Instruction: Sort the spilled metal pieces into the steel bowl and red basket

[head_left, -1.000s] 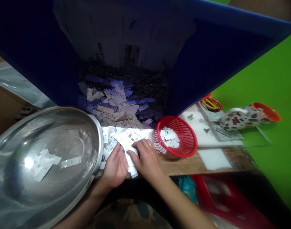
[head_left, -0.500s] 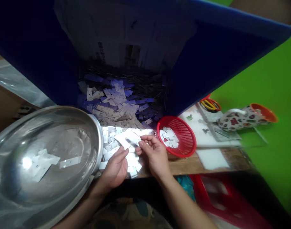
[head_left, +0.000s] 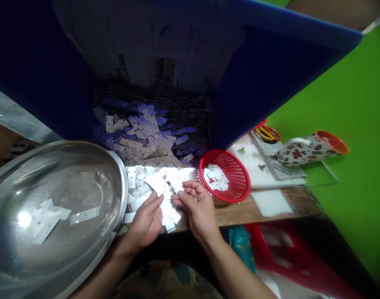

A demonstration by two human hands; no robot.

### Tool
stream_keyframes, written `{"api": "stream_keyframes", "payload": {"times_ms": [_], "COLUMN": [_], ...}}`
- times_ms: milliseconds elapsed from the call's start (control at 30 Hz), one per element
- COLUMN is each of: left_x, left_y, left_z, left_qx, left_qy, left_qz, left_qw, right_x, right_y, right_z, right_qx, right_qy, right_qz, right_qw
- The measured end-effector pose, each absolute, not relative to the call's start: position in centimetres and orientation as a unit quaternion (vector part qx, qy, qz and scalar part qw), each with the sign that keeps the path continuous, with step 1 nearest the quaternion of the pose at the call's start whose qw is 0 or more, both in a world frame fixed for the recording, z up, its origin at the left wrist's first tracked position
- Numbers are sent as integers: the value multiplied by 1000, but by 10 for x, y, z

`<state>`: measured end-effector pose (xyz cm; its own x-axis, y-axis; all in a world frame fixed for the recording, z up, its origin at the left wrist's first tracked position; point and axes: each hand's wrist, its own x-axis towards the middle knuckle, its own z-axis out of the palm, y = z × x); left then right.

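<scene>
Right hand (head_left: 202, 211) has a metal plate (head_left: 177, 186) pinched; can't tell left hand's (head_left: 148, 222) grip. Red plastic basket (head_left: 238, 174) sits right of both.

A left hand (head_left: 148, 221) is being held palm inward, thumb uppermost, near a right hand (head_left: 198, 209) whose thumb and fingers are being drawn together, both bare forearms (head_left: 235, 261) being angled inward.

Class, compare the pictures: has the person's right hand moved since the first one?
Yes; judged against the red basket, the right hand has shifted rightward, closer to the basket.
</scene>
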<state>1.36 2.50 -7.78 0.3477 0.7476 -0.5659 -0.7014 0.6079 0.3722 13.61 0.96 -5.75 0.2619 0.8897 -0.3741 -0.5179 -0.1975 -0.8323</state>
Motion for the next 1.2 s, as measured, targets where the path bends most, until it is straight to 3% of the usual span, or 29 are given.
{"api": "stream_keyframes", "payload": {"times_ms": [300, 367, 500, 567, 867, 1100, 1200], "left_x": [13, 12, 12, 12, 10, 8, 8], "left_y": [23, 23, 24, 24, 24, 22, 21], "left_z": [-80, -80, -78, -76, -76, -73, -74], "left_qx": [43, 49, 62, 68, 57, 89, 97], "left_qy": [352, 348, 335, 326, 328, 350, 348], "left_qz": [436, 434, 437, 430, 428, 402, 400], "left_qw": [827, 829, 832, 839, 840, 841, 842], "right_x": [137, 139, 151, 157, 161, 209, 216], "right_y": [3, -1, -12, -17, -26, -1, 12], "right_z": [-56, -55, -55, -58, -62, -43, -37], "right_qx": [-538, -569, -521, -467, -509, -623, -650], "right_qy": [-225, -330, -614, -689, -681, -626, -617], "right_qz": [552, 444, 97, 21, 14, -117, -102], "right_qw": [596, 609, 584, 554, 527, 455, 432]}}
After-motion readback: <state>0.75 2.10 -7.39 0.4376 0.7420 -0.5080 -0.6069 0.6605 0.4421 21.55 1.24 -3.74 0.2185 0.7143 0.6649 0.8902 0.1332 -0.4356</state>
